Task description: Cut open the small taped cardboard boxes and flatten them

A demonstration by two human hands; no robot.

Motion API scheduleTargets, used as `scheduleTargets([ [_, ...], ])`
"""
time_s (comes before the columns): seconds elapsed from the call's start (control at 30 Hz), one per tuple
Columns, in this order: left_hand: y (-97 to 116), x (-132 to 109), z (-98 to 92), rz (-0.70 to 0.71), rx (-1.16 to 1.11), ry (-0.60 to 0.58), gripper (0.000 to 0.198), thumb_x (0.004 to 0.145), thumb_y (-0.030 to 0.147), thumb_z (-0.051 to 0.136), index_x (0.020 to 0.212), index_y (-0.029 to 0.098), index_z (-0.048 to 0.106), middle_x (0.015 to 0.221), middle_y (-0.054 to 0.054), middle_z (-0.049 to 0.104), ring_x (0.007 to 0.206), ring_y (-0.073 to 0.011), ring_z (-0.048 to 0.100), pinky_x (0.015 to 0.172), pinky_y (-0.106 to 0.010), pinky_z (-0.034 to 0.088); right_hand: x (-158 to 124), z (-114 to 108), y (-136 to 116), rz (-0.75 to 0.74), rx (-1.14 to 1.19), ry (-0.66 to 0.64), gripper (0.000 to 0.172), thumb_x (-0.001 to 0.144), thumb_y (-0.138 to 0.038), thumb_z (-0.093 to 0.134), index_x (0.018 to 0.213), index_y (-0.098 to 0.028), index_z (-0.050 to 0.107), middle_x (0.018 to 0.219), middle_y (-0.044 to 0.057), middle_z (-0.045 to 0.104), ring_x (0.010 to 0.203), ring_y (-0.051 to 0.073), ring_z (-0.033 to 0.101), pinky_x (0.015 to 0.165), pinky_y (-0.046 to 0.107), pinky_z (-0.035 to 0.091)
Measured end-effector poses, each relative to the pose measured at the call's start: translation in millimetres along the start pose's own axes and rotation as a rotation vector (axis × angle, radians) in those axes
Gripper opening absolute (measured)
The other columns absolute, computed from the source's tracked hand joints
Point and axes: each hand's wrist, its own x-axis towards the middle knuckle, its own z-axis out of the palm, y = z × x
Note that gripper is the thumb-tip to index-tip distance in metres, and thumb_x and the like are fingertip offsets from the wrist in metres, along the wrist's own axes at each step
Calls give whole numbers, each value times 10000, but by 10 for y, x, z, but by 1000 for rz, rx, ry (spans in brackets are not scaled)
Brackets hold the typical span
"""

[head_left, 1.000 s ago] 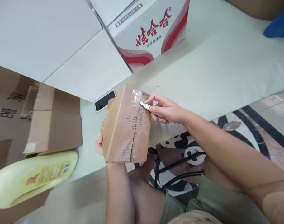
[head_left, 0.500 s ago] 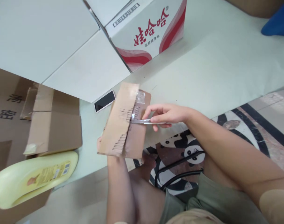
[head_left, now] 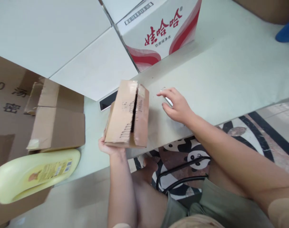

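A small brown cardboard box (head_left: pixel 119 110) is tilted above the table, its top flaps parted by a dark gap along the torn seam. My left hand (head_left: pixel 108 147) is closed round its lower left edge, with most of the fingers hidden beneath. To the right of the box, my right hand (head_left: pixel 179 106) is over the tabletop, thumb and forefinger apart. Beneath its fingers shows part of a slim whitish cutter (head_left: pixel 167 100), which looks to lie on the table. The hand covers the rest of it.
A dark-screened phone (head_left: pixel 106 101) lies partly behind the box. White cartons (head_left: pixel 94 66) and a red-and-white water carton (head_left: pixel 158 34) stand at the back. On the left are brown cardboard boxes (head_left: pixel 68 126) and a pale yellow bottle (head_left: pixel 37 175). Something blue (head_left: pixel 287 31) is far right.
My right hand has drawn away from the box's seam, moved right and up, and let go of the cutter. The box has turned slightly, and clear tape no longer shows across its gap.
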Motion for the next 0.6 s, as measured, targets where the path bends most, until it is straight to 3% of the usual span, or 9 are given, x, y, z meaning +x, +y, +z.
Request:
scheduleTargets([
  [0.1,-32,8,-18,35,-36,103,365,715,416,508,947,193,679,1113,-82,749,1312,-308,575,1109,-411,449,-23,14,-119,-252,145,-82,464,817,-81,455,1220,-236,625,1248,113,607,1176,261,582,1019,450,490],
  [0.17,-45,8,-22,29,-31,144,361,701,392,492,931,190,683,1072,-86,751,1272,-309,606,1098,-408,459,-51,40,-146,-316,124,-162,393,795,-66,455,1088,-237,655,1255,107,608,1170,264,575,1007,451,484],
  [0.27,-46,10,-14,55,-39,172,339,690,397,477,877,197,678,1049,-82,747,1236,-304,628,1081,-397,470,-99,79,-143,-307,56,-175,359,776,-62,464,1021,-239,657,1278,102,624,1165,285,571,1023,486,454],
  [0.43,-27,-8,42,87,-22,137,376,714,400,482,927,189,710,1089,-89,740,1216,-312,638,1054,-393,482,-182,120,-162,-434,33,-149,617,781,-48,449,1325,-298,596,1386,74,599,1272,281,521,1078,500,425],
  [0.6,-50,-66,84,102,46,118,446,711,396,478,1030,200,719,1150,-81,726,1250,-314,617,1059,-394,476,-242,153,-160,-379,-74,-185,420,812,-107,504,1146,-293,680,1390,74,578,1290,319,484,1067,526,399],
])
